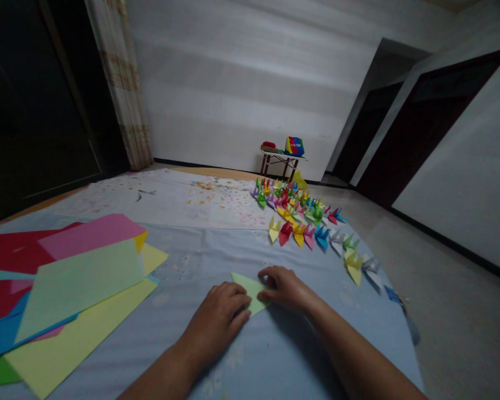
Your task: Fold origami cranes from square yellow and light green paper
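A small light green sheet of folded paper [253, 289] lies on the blue cloth in front of me, one corner pointing up and left. My left hand [223, 312] covers its left side, fingers bent and pressed onto it. At the right side, my right hand [286, 288] has its thumb on the paper, with the index finger curled near the upper edge. The hands hide parts of the paper's outline. Beyond them, at the right, stand rows of folded paper cranes [299, 234] in several colours.
A spread pile of coloured paper sheets [83, 283] covers the table's left side. The round table has a blue cloth [216, 253] and a white floral cloth [170, 191]. Near the far wall, a small stand [281, 155] bears a colourful box [294, 146].
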A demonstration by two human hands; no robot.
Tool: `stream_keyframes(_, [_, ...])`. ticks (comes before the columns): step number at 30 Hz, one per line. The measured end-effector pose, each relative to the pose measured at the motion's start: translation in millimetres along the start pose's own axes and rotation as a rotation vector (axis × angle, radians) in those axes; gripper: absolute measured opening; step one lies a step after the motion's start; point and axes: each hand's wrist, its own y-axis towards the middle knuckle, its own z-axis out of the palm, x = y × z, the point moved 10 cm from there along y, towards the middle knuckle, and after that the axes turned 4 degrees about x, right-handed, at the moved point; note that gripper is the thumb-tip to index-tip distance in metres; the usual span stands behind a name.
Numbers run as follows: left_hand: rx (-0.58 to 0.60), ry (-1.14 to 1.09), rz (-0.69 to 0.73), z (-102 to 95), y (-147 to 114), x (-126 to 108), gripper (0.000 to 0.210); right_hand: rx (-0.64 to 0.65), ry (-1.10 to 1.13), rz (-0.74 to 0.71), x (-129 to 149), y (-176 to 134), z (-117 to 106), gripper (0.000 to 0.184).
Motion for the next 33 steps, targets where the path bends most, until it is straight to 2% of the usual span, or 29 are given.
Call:
stream_keyframes(6, [-0.158,-0.144,-0.093,-3.2,0,19,0.035,-0.014,0.290,0.002,-12,1,7,0.016])
stream_keyframes(11, [-0.296,-0.398,-0.327,-6.1,-4,46,0.062,-0.024,0.691,-0.043,-12,7,8,0.022])
stream_keyframes(14, [-0.291,-0.625,-0.405,-0.5,-3,56,0.068,-0.052,0.886,-0.069,-10,9,7,0.030])
stream_keyframes(16, [-0.255,-0.754,-0.395,3.2,1,55,0.061,-0.070,0.963,-0.084,-8,9,6,0.033])
stream_keyframes(19, [-0.231,-0.854,-0.377,4.6,3,57,0.047,-0.023,1.061,-0.099,-1,6,8,0.037])
stream_keyframes(24, [-0.224,-0.936,-0.328,4.4,7,59,0.044,0.027,1.176,-0.092,6,-2,5,0.041])
stream_keyframes(29, [-0.180,-0.964,-0.224,1.0,12,45,0.041,0.049,1.200,-0.111,7,-3,4,0.040])
stream_keyframes(33, [-0.136,-0.909,-0.220,-0.3,13,37,0.040,0.069,1.215,-0.106,6,-3,9,0.039])
